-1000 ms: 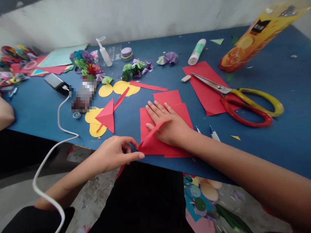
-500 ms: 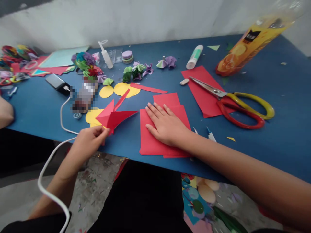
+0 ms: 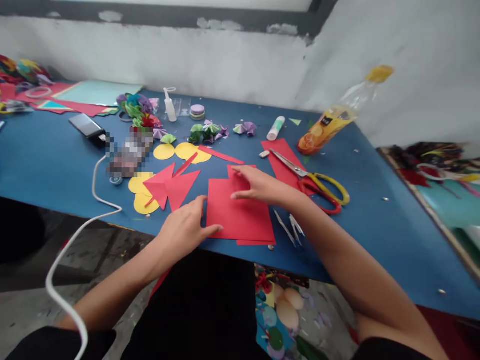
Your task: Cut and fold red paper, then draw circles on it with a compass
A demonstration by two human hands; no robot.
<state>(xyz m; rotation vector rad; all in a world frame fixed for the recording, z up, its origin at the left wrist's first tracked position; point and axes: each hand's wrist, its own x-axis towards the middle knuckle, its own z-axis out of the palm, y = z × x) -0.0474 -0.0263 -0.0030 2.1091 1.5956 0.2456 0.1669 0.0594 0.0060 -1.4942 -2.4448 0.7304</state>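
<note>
Square red paper sheets [image 3: 240,220] lie at the front edge of the blue table. My left hand [image 3: 183,222] is at their left side, thumb and fingers apart, with the thumb over the lower left corner. Over the upper part of the sheets is my right hand [image 3: 258,185], fingers parted and curved, holding nothing. Whether either hand presses on the paper I cannot tell. Cut red paper triangles [image 3: 182,190] lie just left of the sheets, beside yellow paper circles [image 3: 146,202]. Scissors [image 3: 300,172] with red and yellow handles rest partly on another red sheet [image 3: 277,150].
A juice bottle [image 3: 326,127] stands at the back right, near a glue stick [image 3: 276,128] and an eraser [image 3: 264,154]. Tweezers [image 3: 285,227] lie right of the sheets. Folded paper flowers [image 3: 208,131], a squeeze bottle [image 3: 170,107] and a phone with a white cable [image 3: 95,180] are leftward.
My left hand has let go of the red triangular piece, which now lies flat, and moved right to the sheets. My right hand has lifted from lying flat. The view has shifted.
</note>
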